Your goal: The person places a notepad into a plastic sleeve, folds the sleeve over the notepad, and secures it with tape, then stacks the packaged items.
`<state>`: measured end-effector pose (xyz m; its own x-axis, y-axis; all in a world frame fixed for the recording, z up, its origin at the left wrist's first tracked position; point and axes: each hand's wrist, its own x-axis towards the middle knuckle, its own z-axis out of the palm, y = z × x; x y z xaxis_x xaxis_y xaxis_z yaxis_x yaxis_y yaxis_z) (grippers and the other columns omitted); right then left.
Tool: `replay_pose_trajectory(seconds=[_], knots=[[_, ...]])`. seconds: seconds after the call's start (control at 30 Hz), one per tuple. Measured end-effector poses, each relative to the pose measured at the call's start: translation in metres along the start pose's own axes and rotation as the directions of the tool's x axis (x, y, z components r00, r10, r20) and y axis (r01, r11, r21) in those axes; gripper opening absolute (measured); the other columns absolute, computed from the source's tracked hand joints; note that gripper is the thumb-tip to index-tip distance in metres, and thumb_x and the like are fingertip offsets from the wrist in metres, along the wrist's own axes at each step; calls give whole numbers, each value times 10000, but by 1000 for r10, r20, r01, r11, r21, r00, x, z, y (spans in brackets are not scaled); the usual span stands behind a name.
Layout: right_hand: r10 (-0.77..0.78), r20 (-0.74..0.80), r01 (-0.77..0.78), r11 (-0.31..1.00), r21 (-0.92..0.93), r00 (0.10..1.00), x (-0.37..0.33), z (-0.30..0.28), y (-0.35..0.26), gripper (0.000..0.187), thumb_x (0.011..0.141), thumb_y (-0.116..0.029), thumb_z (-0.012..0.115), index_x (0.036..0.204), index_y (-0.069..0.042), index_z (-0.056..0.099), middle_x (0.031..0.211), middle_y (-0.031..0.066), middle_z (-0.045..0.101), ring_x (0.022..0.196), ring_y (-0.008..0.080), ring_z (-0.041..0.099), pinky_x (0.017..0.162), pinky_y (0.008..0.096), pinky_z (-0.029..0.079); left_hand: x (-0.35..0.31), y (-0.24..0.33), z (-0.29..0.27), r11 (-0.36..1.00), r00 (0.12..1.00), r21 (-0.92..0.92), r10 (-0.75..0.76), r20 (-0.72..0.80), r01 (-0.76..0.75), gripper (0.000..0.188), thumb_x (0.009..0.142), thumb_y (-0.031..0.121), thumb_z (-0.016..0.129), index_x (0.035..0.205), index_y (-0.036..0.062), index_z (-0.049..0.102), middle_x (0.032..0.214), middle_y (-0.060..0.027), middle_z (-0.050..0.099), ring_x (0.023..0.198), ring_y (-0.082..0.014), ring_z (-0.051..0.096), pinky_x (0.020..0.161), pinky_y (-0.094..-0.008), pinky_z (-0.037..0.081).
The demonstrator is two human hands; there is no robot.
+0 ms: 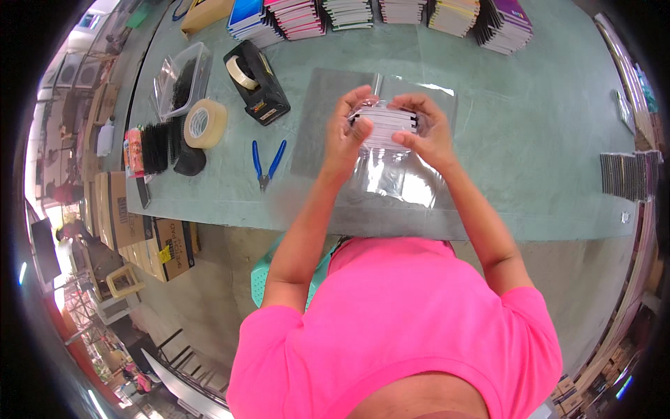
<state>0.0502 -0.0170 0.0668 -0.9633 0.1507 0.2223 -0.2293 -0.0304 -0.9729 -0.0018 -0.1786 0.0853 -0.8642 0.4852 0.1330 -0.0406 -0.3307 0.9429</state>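
Between my two hands is a small stack of notebooks (380, 129), white page edges up with black marks at the ends. Clear plastic film (394, 178) lies around it and spreads toward me, shiny with reflections. My left hand (351, 133) grips the stack's left end, its thumb on the page edges. My right hand (427, 133) closes on the right end, thumb over the film. Under all this lies a flat grey transparent sheet (310, 140) on the green table.
Stacks of colourful notebooks (349, 14) line the far edge. To the left are a black tape dispenser (269, 91), a tape roll (205, 124), blue-handled cutters (266, 164), a clear plastic bin (202, 77) and black brushes (157, 146). Another notebook stack (623, 176) stands at the right edge.
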Motion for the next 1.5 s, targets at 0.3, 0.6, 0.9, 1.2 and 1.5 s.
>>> replay_pose_trajectory(seconds=[0.3, 0.6, 0.9, 1.2, 1.5], knots=[[56, -72, -54, 998, 35, 996, 21, 19, -13, 171, 884, -145, 594, 924, 14, 639, 795, 22, 643, 763, 64, 556, 699, 216, 449, 18, -8, 13, 971, 948, 237, 35, -315, 43, 315, 878, 294, 614, 881, -19, 637, 730, -40, 640, 697, -104, 570, 666, -256, 458], [-25, -68, 25, 1000, -5, 997, 22, -3, -25, 288, 898, -232, 578, 1019, 26, 610, 995, 116, 651, 948, 172, 602, 870, 299, 452, 50, 98, -5, 285, 984, 950, -83, 159, -130, 226, 717, 111, 704, 929, 54, 648, 770, -56, 641, 668, -140, 601, 603, -263, 469], [-209, -237, 138, 949, -285, 949, -49, 0, 24, 467, 722, -19, 716, 1155, -63, 548, 1137, 90, 560, 1058, 193, 533, 865, 306, 458, 12, 97, -9, -113, 609, 617, 102, 787, -779, 232, 667, 145, 725, 891, 126, 666, 750, 0, 611, 896, -174, 564, 882, -388, 387], [-470, 215, 434, 429, -792, 856, -34, -4, -4, 463, 692, -85, 668, 1148, -114, 599, 1121, 61, 561, 1076, 262, 524, 940, 387, 392, -25, 79, -6, -160, 428, 411, -87, 900, -898, 136, 723, 169, 622, 847, 117, 641, 1005, -15, 607, 991, -195, 522, 916, -404, 359], [-325, 374, 481, 371, -794, 869, -24, -1, -15, 430, 760, -6, 540, 1185, -66, 536, 1270, 93, 513, 1230, 249, 444, 1030, 419, 337, 62, 96, -10, -124, 460, 449, -75, 885, -885, 40, 654, 133, 657, 694, 137, 657, 1167, -12, 538, 1184, -246, 397, 1031, -470, 248]])
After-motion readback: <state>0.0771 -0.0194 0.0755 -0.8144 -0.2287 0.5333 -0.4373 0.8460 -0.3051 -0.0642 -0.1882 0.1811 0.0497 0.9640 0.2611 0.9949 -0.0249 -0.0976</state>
